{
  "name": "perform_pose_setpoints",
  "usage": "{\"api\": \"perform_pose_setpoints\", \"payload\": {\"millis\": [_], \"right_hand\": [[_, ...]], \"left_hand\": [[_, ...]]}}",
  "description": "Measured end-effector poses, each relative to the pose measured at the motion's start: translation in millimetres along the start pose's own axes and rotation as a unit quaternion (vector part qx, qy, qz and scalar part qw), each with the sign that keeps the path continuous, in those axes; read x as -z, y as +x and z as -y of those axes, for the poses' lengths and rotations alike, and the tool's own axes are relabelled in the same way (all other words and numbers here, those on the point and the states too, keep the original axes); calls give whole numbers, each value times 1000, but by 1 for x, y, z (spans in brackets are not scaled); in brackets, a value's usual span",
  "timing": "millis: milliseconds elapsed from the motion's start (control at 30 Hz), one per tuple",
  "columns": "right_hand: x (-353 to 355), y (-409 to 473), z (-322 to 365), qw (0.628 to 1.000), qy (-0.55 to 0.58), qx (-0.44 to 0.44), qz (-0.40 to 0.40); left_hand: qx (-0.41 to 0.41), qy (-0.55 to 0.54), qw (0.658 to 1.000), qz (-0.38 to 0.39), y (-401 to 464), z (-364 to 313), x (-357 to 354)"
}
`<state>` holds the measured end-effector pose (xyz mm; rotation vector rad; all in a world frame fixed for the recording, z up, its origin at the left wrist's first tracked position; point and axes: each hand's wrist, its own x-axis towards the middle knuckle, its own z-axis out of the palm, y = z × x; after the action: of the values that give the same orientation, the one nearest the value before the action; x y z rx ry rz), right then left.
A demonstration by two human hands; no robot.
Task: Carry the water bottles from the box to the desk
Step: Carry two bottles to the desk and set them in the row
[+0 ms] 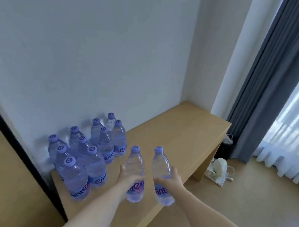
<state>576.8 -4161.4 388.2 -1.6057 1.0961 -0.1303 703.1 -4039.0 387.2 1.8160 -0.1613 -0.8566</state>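
Single head-worn wide-angle view, looking forward and steeply down from standing height. Desk point(173, 129) sits close, running from near left to far right against the wall point(104, 54). Curtain point(267, 77) and floor point(250, 195) fill the right. Both forearms enter from the bottom edge.

left hand point(127, 180) gripping one water bottle point(135, 171), right hand point(170, 180) gripping another bottle point(161, 168), over wooden desk point(173, 136), bottle cluster point(87, 154) beside

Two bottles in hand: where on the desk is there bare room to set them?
The desk is bare from the bottle cluster rightward to its far right end by the curtain, and along the front edge under the hands. The left end against the wall is crowded with standing bottles.
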Motion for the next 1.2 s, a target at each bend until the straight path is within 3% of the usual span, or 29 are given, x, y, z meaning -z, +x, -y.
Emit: {"api": "perform_pose_setpoints", "payload": {"millis": [200, 333, 433, 567, 700, 800, 967, 1200], "right_hand": [[-17, 55, 45, 992, -30, 35, 121], [-26, 85, 68, 967, -43, 125, 217], [-31, 107, 77, 953, -48, 143, 263], [-42, 129, 85, 958, -86, 88, 258], [-51, 142, 92, 938, -97, 128, 306], [-54, 151, 99, 931, -92, 139, 324], [-55, 159, 115, 903, -99, 192, 371], [-60, 159, 116, 889, -103, 246, 371]], "left_hand": [[12, -43, 998, -48, 33, -18, 14], [0, -62, 995, -79, 46, -22, 19], [-8, -86, 991, -105, 52, -26, 20], [-36, -111, 976, -183, 68, -29, 20], [-21, -112, 956, -270, 76, -27, 15], [-11, -48, 941, -333, 84, -31, 9], [17, -85, 907, -412, 95, -32, -1], [29, -77, 898, -433, 97, -30, -8]]}}
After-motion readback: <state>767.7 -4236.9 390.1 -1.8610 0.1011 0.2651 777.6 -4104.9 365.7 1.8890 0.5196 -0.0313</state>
